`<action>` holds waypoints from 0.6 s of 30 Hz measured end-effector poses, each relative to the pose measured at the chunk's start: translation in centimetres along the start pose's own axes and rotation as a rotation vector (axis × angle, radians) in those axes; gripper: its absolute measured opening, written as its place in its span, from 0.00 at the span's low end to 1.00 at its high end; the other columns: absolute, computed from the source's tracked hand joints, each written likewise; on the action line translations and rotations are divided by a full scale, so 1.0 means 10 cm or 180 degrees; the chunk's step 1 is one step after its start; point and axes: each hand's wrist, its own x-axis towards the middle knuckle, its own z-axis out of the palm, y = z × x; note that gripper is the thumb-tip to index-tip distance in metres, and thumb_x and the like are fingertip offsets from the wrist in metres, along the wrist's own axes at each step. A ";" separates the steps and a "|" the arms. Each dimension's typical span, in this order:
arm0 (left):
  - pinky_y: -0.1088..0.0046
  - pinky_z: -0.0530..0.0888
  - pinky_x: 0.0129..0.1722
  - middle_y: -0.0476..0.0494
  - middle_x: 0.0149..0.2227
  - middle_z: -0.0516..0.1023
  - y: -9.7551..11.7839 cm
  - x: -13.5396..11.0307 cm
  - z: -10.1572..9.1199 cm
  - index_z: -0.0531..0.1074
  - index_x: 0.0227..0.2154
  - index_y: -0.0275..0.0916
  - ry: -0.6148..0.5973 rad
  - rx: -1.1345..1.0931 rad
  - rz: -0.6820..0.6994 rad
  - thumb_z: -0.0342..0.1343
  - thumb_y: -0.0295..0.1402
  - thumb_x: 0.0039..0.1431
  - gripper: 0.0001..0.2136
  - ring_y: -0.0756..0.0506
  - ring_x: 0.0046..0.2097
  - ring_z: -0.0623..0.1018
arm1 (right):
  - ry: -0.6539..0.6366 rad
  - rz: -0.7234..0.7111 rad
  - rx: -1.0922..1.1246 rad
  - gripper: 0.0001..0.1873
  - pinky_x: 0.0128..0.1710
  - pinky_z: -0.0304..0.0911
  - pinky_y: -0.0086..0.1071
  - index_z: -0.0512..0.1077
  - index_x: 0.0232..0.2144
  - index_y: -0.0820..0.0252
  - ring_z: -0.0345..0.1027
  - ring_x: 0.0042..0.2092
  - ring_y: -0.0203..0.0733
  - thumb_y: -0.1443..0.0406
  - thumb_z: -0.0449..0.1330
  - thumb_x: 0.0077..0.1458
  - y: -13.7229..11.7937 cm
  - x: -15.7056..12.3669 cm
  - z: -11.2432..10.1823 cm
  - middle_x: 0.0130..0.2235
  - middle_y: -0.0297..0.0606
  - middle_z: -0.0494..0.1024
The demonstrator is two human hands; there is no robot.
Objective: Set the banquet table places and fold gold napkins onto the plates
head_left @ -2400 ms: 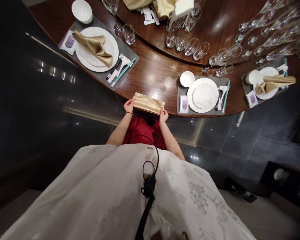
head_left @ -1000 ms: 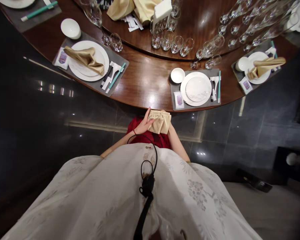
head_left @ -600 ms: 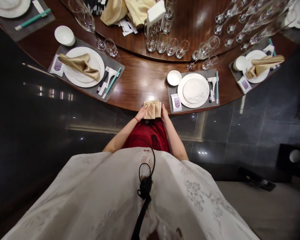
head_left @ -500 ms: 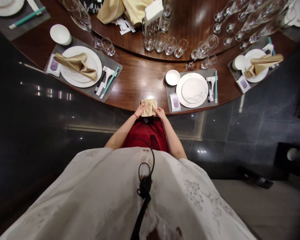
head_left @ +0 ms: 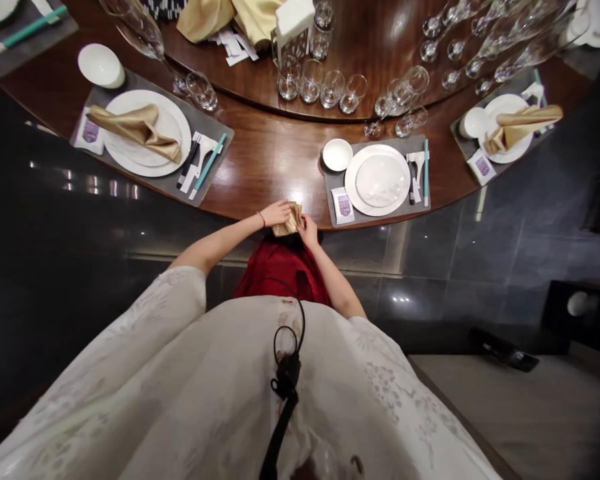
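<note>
The gold napkin (head_left: 286, 223) sat gathered into a small, tight bundle at the near edge of the round wooden bench (head_left: 270, 160), directly in front of the person and caught between both hands. The left hand (head_left: 276, 213) came in from the left and lay over the bundle's top, with its fingers curled down onto the cloth. The right hand (head_left: 309, 231) met it from the lower right, its fingers pinched on that end. Both hands were touching the napkin, so neither was nearer than the other. The bundle's long axis appeared to run slanting from the lower left up toward the right, though the folds were too small to read clearly.

Just to the right of the hands lay a grey placemat (head_left: 420, 203) carrying a bare dinner plate (head_left: 377, 180) and a small bowl (head_left: 337, 154). The right hand was on that side. The setting well off to the left had a folded napkin (head_left: 135, 127) lying across its plate.
</note>
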 end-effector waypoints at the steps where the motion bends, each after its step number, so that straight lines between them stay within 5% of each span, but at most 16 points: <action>1: 0.57 0.65 0.58 0.37 0.36 0.78 -0.05 0.00 -0.03 0.77 0.30 0.37 -0.0017 0.0064 0.0050 0.50 0.23 0.61 0.11 0.43 0.47 0.74 | -0.0056 -0.0169 -0.0145 0.26 0.54 0.66 0.41 0.66 0.56 0.63 0.70 0.50 0.47 0.68 0.55 0.54 -0.02 0.03 -0.01 0.49 0.47 0.76; 6: 0.61 0.67 0.47 0.34 0.37 0.78 -0.16 0.01 -0.30 0.78 0.32 0.38 -0.0290 -0.0137 0.0078 0.50 0.27 0.62 0.10 0.41 0.43 0.74 | -0.0594 -0.0694 -0.1006 0.27 0.61 0.60 0.45 0.67 0.59 0.54 0.63 0.60 0.50 0.74 0.50 0.60 -0.14 0.13 -0.07 0.60 0.45 0.70; 10: 0.61 0.66 0.48 0.35 0.36 0.78 -0.09 0.10 -0.47 0.77 0.32 0.40 -0.0458 -0.0697 -0.0115 0.51 0.28 0.61 0.09 0.41 0.45 0.74 | -0.1119 -0.1317 -0.1066 0.21 0.69 0.45 0.54 0.72 0.53 0.59 0.50 0.69 0.51 0.75 0.51 0.60 -0.18 0.18 -0.10 0.62 0.46 0.69; 13: 0.62 0.65 0.49 0.35 0.36 0.78 -0.07 0.16 -0.51 0.77 0.30 0.40 -0.0479 -0.0935 -0.0140 0.51 0.28 0.60 0.09 0.41 0.46 0.73 | -0.1524 -0.1498 -0.0841 0.19 0.72 0.38 0.50 0.74 0.50 0.63 0.53 0.68 0.46 0.76 0.51 0.59 -0.17 0.24 -0.10 0.55 0.47 0.76; 18: 0.62 0.65 0.48 0.34 0.35 0.78 -0.21 0.27 -0.47 0.77 0.29 0.39 -0.0408 -0.0824 -0.0183 0.55 0.26 0.53 0.05 0.40 0.45 0.73 | -0.1594 -0.1393 -0.0676 0.19 0.71 0.42 0.45 0.73 0.50 0.64 0.55 0.67 0.41 0.74 0.50 0.59 -0.14 0.30 -0.07 0.55 0.46 0.75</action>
